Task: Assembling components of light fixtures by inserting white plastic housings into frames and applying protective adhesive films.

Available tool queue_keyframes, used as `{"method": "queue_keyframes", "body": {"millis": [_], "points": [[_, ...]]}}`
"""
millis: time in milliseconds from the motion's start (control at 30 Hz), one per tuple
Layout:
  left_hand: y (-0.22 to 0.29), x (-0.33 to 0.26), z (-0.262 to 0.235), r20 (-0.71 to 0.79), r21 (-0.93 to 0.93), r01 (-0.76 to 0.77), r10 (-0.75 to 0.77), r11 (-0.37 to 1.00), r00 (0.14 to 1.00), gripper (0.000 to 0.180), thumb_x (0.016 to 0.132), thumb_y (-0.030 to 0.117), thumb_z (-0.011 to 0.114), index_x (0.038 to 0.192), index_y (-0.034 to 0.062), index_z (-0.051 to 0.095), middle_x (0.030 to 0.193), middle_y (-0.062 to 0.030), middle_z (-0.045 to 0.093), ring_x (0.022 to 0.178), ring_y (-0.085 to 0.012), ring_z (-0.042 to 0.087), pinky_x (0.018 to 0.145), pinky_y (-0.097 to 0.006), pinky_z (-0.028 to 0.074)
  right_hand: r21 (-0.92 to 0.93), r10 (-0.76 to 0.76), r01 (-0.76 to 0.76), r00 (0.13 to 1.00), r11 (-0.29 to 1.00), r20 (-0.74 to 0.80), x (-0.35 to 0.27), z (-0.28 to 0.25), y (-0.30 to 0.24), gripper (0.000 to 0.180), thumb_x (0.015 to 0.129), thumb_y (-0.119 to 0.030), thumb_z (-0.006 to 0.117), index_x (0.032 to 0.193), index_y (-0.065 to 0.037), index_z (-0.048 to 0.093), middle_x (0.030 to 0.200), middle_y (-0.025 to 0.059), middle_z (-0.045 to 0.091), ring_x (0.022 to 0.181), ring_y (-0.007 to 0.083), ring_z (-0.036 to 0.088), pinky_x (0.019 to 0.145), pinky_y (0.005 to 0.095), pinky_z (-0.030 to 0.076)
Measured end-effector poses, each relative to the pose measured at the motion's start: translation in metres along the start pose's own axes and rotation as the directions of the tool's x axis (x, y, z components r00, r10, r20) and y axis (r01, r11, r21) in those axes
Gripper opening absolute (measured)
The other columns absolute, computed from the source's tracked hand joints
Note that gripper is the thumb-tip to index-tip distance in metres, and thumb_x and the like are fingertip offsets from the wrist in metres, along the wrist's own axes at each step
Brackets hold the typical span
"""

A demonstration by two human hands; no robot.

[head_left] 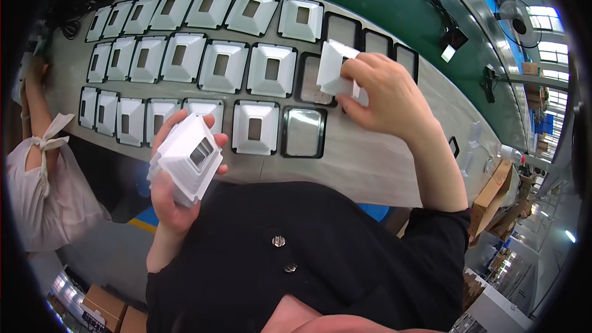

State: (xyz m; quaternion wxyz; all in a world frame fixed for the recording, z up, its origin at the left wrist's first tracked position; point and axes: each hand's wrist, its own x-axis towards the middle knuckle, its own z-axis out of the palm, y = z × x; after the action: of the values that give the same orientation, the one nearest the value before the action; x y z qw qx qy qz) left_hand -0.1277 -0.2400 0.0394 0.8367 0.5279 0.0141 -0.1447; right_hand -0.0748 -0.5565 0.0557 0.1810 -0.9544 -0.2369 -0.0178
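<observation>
My left hand (175, 214) is closed around a stack of nested white plastic tapered covers (185, 159), each with a rectangular opening, held over the table's near edge. Between the thumb and fingers of my right hand (390, 95) is a single white tapered cover (332, 66). It is tilted above a black rectangular frame (308, 79) in the middle row and hides part of it. Nearer me lies a black frame with a clear pane (304, 132). To its left, a white cover (255, 128) sits in its black frame, like several others in three rows.
Bare black frames (343, 29) lie in the far row at the right. Another person's arm (38, 89) reaches in at the left. A black power adapter (453, 39) rests on the green surface beyond. An open cardboard box (491, 200) stands off the right end.
</observation>
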Motion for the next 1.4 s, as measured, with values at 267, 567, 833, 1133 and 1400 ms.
{"method": "queue_keyframes", "body": {"millis": [267,567,833,1133,1400], "points": [[0.001,0.025,0.005,-0.036,0.051,0.075,-0.073,0.996,0.997,0.09,0.076,0.052,0.063,0.143,0.0036,0.027,0.133,-0.0241,0.043,0.114,-0.0337,0.055,0.082,-0.039,0.057,-0.088,0.05,-0.042,0.995,0.995,0.091,0.036,0.001,0.052,0.021,0.071,-0.014,0.067,0.083,-0.004,0.053,0.074,0.0097,0.055,0.074,0.0273,0.055,0.067,0.0374,0.045],[0.004,0.035,0.0,-0.05,0.027,0.169,-0.168,0.985,0.985,0.097,0.073,0.055,0.069,0.144,0.0044,0.025,0.134,-0.0251,0.042,0.116,-0.0354,0.054,0.085,-0.04,0.057,-0.116,0.045,-0.027,0.988,0.993,0.149,0.046,0.009,0.059,0.02,0.072,-0.014,0.067,0.085,-0.004,0.055,0.077,0.0094,0.056,0.075,0.0273,0.056,0.069,0.0374,0.046],[0.01,0.041,0.008,0.076,-0.129,0.287,-0.28,0.949,0.957,0.091,0.079,0.048,0.07,0.145,0.0044,0.024,0.139,-0.025,0.04,0.12,-0.038,0.052,0.088,-0.044,0.055,0.126,0.174,-0.166,0.984,0.978,-0.047,0.032,0.019,0.061,0.022,0.078,-0.009,0.069,0.096,-0.005,0.057,0.077,0.012,0.058,0.067,0.0246,0.06,0.06,0.0349,0.049],[-0.001,0.019,0.022,0.18,-0.165,0.205,-0.175,0.965,0.968,0.075,0.087,0.037,0.067,0.143,0.0027,0.029,0.124,-0.0143,0.054,0.111,-0.0224,0.057,0.086,-0.036,0.055,0.443,-0.283,0.285,0.956,0.85,-0.072,0.021,0.008,-0.069,0.094,0.056,-0.032,0.088,0.135,-0.001,0.048,0.132,0.015,0.046,0.117,0.0303,0.048,0.094,0.0385,0.043],[0.008,-0.008,0.022,0.203,-0.062,0.237,-0.22,0.969,0.954,0.079,0.085,0.042,0.065,0.143,0.0035,0.028,0.129,-0.0133,0.049,0.118,-0.0233,0.052,0.094,-0.037,0.048,0.481,-0.265,0.396,0.91,0.782,-0.318,0.009,0.03,-0.108,0.085,0.05,-0.013,0.086,0.128,0.0,0.056,0.121,0.0153,0.053,0.099,0.0247,0.058,0.074,0.0313,0.05]]}}
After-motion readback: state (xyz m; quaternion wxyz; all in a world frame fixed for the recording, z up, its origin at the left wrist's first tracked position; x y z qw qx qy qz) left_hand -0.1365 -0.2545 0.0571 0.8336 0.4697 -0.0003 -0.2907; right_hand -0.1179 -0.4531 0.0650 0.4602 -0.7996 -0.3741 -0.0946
